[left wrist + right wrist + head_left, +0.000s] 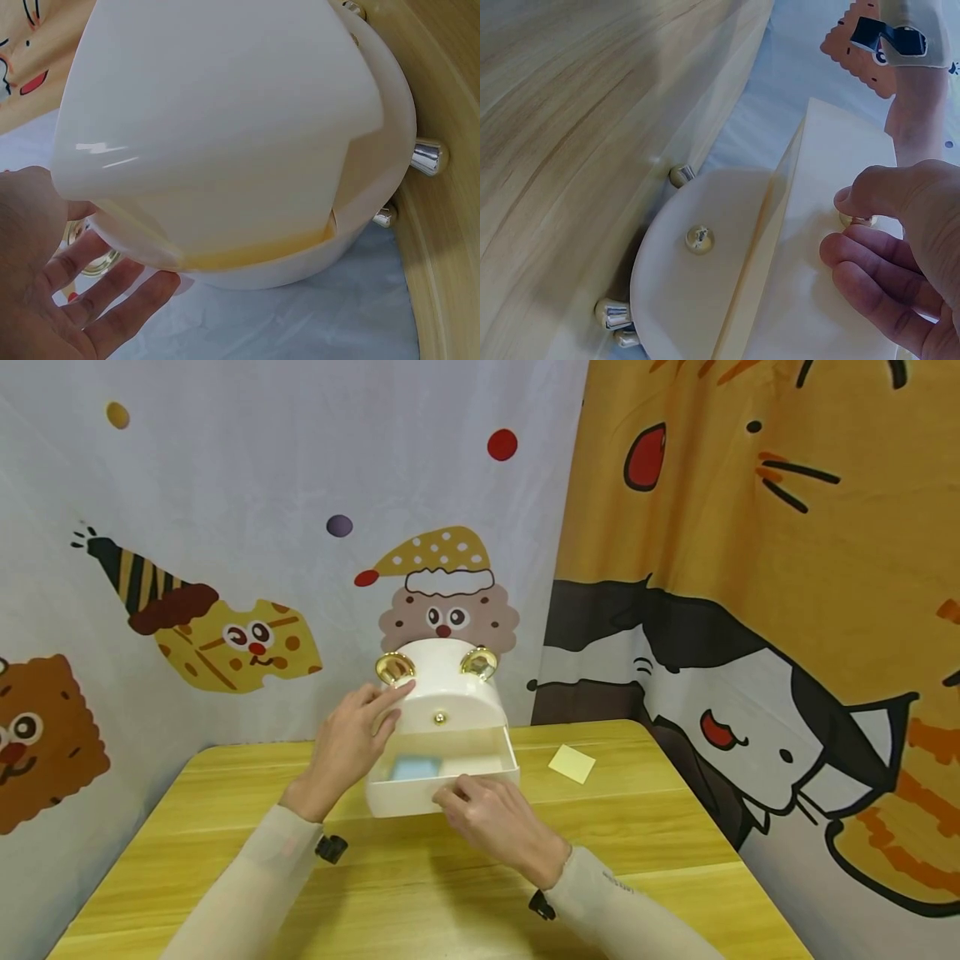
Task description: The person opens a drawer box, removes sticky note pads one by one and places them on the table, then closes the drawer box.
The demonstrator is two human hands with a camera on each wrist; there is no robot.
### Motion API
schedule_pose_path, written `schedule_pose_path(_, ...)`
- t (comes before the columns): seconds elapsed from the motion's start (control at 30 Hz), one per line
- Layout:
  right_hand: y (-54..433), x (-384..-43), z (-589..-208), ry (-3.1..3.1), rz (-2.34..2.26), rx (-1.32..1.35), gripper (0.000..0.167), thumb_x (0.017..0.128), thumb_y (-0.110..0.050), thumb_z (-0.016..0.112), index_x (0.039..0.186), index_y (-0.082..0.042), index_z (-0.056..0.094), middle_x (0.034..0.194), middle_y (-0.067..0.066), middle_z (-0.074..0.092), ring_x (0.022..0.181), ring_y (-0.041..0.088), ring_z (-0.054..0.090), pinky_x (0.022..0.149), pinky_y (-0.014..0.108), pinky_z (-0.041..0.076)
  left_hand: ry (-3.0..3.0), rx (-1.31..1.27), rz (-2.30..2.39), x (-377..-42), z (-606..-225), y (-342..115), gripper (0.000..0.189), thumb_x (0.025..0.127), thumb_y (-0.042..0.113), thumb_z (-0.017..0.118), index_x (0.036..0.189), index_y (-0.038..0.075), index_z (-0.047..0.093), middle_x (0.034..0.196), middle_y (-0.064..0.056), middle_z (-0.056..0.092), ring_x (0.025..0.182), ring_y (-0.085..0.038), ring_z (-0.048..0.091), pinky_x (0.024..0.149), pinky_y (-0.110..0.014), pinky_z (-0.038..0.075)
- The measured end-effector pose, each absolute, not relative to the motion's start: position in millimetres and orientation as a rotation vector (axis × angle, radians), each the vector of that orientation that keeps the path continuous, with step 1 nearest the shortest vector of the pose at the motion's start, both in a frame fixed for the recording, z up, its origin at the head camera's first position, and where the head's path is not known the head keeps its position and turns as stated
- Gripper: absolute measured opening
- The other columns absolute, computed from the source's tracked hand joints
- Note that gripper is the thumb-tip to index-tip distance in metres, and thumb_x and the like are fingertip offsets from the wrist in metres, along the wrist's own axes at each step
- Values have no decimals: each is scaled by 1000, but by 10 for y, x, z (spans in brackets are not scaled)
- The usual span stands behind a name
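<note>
Fingers of the right hand are pinched with the thumb on a small round gold knob. That knob sits on the front of a white, straight-sided plastic drawer. Fingers of the left hand are spread apart and hold nothing. They are at the left side of a shiny white plastic box with a round top. 1 finger points in over the box, just beside the left shiny gold disc, and seems to touch the box.

The box stands near the middle of the back edge of the yellow wooden table. The drawer sticks out of it toward the table's near edge, and its front runs side to side, almost in line with the back edge. So the box lies straight ahead of the right fingers. I think a push or pull should follow that same straight line, or the drawer could jam. The right hand is nearer the drawer front; the left looks well placed to steady the box.

Inside the drawer, a flat light blue square lies toward the left wall. A pale yellow paper square lies toward the table's back right corner, apart from both hands.
</note>
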State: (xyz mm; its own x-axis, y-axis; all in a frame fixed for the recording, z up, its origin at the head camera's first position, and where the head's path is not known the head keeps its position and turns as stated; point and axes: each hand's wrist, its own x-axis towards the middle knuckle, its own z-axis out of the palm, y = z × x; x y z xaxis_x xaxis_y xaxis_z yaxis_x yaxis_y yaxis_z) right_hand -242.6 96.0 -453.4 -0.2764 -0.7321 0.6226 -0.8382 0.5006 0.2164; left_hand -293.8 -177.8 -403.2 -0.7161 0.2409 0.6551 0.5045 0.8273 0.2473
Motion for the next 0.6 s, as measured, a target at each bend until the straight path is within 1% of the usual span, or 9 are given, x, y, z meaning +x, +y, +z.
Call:
schedule_pose_path(0.13, 959, -2402, -4534, -2065, 193, 1286, 22, 99, -11, 93, 120, -15, 87, 102, -1, 85, 82, 9, 80, 71, 20, 65, -2385, -547, -550, -2935, -4031, -1787, 53, 112, 12, 80, 163, 26, 72, 109, -12, 72, 80, -22, 54, 64, -33, 44)
schedule_pose_path(0.3, 955, -2378, -4525, -2044, 180, 1278, 24, 95, -10, 94, 118, -15, 86, 101, -1, 85, 82, 10, 80, 71, 21, 65, -2386, -556, -546, -2936, -4030, -1796, 55, 112, 11, 80, 163, 26, 71, 110, -12, 72, 81, -23, 55, 65, -34, 45)
schedule_pose_path(0.6, 959, -2344, -4524, -2042, 176, 1279, 23, 96, -9, 93, 117, -16, 85, 101, -1, 85, 80, 9, 79, 69, 21, 64, -2395, -565, -548, -2942, -4027, -1807, 57, 111, 10, 81, 164, 26, 70, 114, -14, 74, 83, -24, 56, 66, -34, 47)
